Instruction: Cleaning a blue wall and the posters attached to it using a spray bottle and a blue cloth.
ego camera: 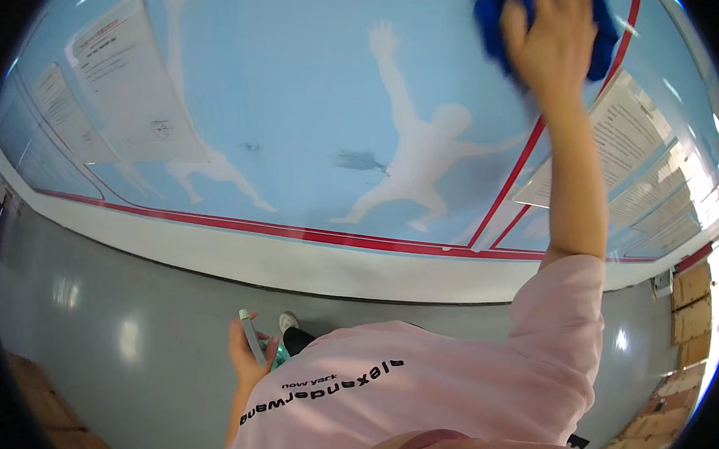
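My right hand [554, 49] is raised at the upper right, pressing a dark blue cloth [489, 28] flat against a light blue wall panel [304, 105]. Both hand and cloth are somewhat blurred. Grey smudges [359, 160] mark the panel near a pale printed figure of a person [417, 154], left of and below the cloth. Low by my waist, my left hand [250, 352] grips a spray bottle [252, 337] with a grey head and a light nozzle tip. Its teal see-through body is partly hidden by my fingers and shirt.
Printed sheets [135, 84] are mounted on the panel at left, and more sheets [623, 131] at right behind my forearm. A white wall strip [276, 259] meets the shiny grey floor [158, 332]. Cardboard boxes [690, 305] stand at right, others [72, 435] at lower left.
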{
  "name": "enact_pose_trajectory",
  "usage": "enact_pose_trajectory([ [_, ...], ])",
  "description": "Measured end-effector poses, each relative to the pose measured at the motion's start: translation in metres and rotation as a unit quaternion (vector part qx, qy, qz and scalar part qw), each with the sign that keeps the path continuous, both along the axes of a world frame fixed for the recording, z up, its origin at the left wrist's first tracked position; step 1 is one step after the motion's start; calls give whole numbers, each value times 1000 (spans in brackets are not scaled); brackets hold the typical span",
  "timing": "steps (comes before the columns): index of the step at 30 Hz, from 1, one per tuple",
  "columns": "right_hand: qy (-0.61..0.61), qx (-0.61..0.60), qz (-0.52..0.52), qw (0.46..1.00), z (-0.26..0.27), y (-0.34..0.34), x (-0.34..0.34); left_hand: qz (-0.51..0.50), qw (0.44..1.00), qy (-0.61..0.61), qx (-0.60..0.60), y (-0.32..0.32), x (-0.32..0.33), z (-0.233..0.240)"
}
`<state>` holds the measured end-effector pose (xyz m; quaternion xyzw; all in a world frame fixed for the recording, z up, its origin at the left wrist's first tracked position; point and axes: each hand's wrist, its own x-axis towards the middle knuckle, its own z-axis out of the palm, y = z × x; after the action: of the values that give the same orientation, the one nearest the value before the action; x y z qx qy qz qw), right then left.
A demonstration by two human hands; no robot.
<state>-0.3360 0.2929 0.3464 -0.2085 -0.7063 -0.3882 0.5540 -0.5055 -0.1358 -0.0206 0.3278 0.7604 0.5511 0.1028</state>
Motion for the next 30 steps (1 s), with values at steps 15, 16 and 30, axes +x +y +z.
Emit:
enact_pose_trajectory([
  [15, -327, -226, 39, 917, -444, 2, 102, -69, 997, 16, 2, 23, 1, 8],
  [16, -346, -251, 37, 903, -457, -1, 107, -74, 997, 28, 0, 25, 2, 9],
  [30, -182, -245, 68, 950, -374, 0, 100, -63, 996, -2, -58, 20, 18, 15],
])
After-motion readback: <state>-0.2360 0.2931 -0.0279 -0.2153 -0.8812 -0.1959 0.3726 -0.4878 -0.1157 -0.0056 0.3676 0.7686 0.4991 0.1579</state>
